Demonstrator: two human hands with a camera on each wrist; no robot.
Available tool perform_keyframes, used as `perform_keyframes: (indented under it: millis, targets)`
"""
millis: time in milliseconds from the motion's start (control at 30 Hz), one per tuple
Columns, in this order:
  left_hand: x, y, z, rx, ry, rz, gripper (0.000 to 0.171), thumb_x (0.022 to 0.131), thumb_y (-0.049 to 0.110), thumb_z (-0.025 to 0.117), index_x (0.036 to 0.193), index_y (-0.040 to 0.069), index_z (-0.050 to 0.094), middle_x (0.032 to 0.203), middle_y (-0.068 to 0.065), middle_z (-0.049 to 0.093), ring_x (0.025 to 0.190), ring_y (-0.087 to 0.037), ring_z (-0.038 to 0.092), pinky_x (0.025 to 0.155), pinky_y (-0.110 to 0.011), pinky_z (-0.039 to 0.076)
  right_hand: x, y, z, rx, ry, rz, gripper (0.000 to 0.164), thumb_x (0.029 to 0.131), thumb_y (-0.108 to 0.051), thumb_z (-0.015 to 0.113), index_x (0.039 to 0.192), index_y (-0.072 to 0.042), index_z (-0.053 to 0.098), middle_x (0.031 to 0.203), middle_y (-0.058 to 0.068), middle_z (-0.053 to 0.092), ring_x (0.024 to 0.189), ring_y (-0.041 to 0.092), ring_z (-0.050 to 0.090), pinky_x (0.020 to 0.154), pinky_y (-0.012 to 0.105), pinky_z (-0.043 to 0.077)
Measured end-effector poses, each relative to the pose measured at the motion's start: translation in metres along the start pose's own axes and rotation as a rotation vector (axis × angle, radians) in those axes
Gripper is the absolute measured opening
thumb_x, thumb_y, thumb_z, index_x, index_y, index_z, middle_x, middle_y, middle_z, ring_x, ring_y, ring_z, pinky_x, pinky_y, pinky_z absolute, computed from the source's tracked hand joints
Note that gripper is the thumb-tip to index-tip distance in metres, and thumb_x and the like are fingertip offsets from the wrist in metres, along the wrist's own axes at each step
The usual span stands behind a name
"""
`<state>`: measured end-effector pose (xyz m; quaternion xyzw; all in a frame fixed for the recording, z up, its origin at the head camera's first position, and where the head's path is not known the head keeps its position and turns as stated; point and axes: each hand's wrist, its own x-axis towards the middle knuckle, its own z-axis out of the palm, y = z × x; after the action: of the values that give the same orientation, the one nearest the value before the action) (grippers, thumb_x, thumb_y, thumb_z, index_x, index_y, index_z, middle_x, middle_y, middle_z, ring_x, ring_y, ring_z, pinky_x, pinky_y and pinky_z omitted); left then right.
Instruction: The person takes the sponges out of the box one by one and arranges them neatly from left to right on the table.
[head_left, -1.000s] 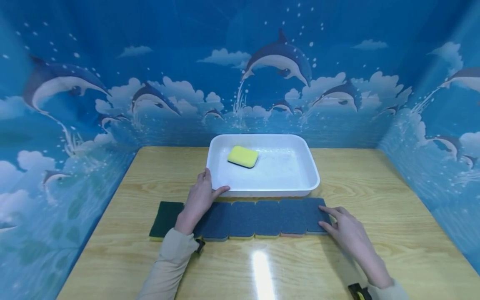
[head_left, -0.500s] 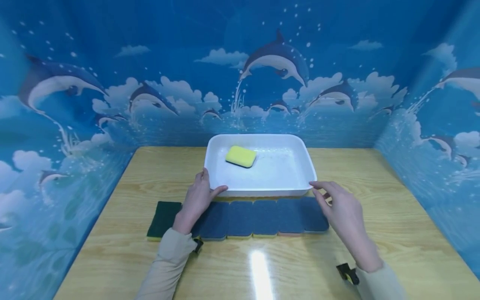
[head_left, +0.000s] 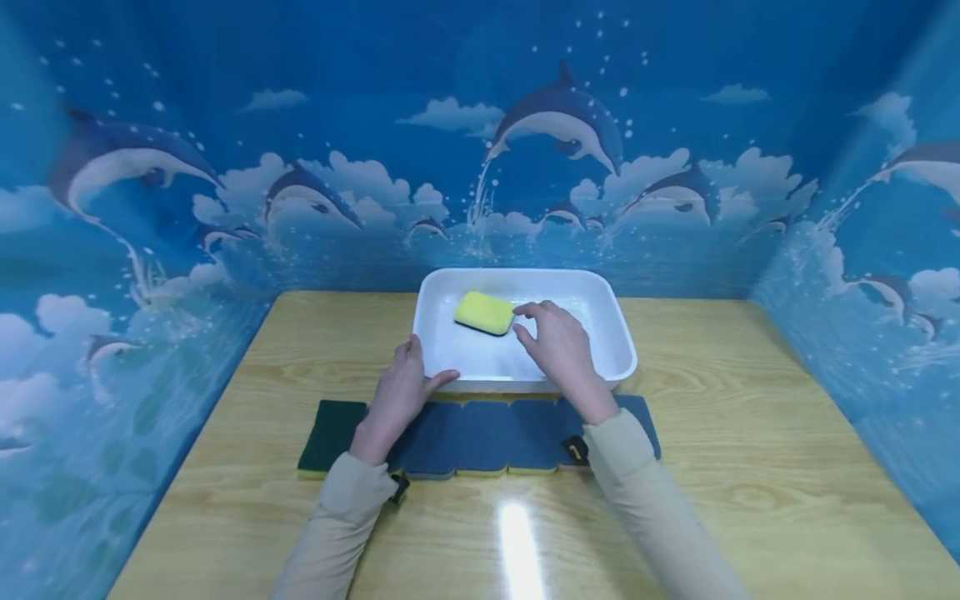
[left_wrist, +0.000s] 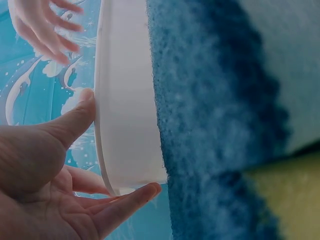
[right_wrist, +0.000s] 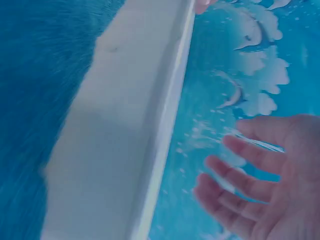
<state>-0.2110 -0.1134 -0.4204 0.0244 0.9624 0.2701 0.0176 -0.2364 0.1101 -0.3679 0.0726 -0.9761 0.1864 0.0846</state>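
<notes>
A white rectangular tray (head_left: 570, 354) stands at the table's back, with a yellow sponge (head_left: 484, 313), dark underneath, lying in its left part. My left hand (head_left: 397, 398) holds the tray's front left corner; in the left wrist view its thumb lies at the rim and its fingers bend around the outer wall. Over the tray, my right hand (head_left: 558, 342) is beside the sponge's right end, fingers loosely spread, nothing gripped. In the right wrist view those fingers are apart. A row of blue-topped sponges (head_left: 483, 437) lies before the tray, partly hidden by both arms.
A dark green sponge (head_left: 332, 435) ends the row at the left. The wooden table (head_left: 750, 450) meets a blue dolphin-printed curtain (head_left: 360, 217) at the back and both sides.
My right hand has left the right end of the sponge row, passed the tray's front right corner and moved left over the tray to the yellow sponge. My left hand stays at the corner.
</notes>
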Motion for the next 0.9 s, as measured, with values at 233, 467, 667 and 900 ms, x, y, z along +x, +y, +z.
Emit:
perform_keyframes:
  millis: [233, 467, 667, 900]
  targets:
    - [-0.001, -0.002, 0.000, 0.019, 0.032, 0.017, 0.101, 0.092, 0.051, 0.068, 0.156, -0.010, 0.021, 0.153, -0.034, 0.038, 0.128, -0.045, 0.056, 0.105, -0.053, 0.048, 0.056, -0.014, 0.038, -0.068, -0.212, 0.095, 0.045, 0.101, -0.027, 0.065, 0.140, -0.006, 0.060, 0.132, 0.017, 0.062, 0.117, 0.034, 0.059, 0.095, 0.047, 0.054]
    - [-0.003, 0.001, 0.001, 0.035, 0.055, 0.043, 0.099, 0.091, 0.052, 0.068, 0.153, -0.013, 0.025, 0.150, -0.034, 0.041, 0.120, -0.044, 0.061, 0.100, -0.050, 0.052, 0.084, -0.007, 0.070, -0.089, -0.279, 0.097, 0.051, 0.101, -0.020, 0.063, 0.147, -0.001, 0.050, 0.144, 0.021, 0.053, 0.133, 0.035, 0.050, 0.110, 0.049, 0.045]
    - [-0.004, 0.003, 0.002, 0.043, 0.045, 0.048, 0.099, 0.092, 0.053, 0.067, 0.154, -0.012, 0.023, 0.150, -0.034, 0.041, 0.120, -0.044, 0.062, 0.099, -0.049, 0.053, 0.087, 0.006, 0.082, -0.036, -0.315, 0.128, 0.064, 0.094, -0.016, 0.072, 0.149, -0.004, 0.043, 0.142, 0.023, 0.048, 0.128, 0.038, 0.050, 0.106, 0.051, 0.047]
    - [-0.002, -0.001, 0.001, 0.051, 0.049, 0.011, 0.100, 0.092, 0.052, 0.067, 0.155, -0.011, 0.022, 0.151, -0.034, 0.040, 0.121, -0.044, 0.061, 0.101, -0.050, 0.052, 0.088, 0.006, 0.078, -0.040, -0.361, 0.113, 0.069, 0.089, -0.022, 0.079, 0.146, -0.006, 0.044, 0.138, 0.022, 0.048, 0.121, 0.038, 0.054, 0.101, 0.052, 0.050]
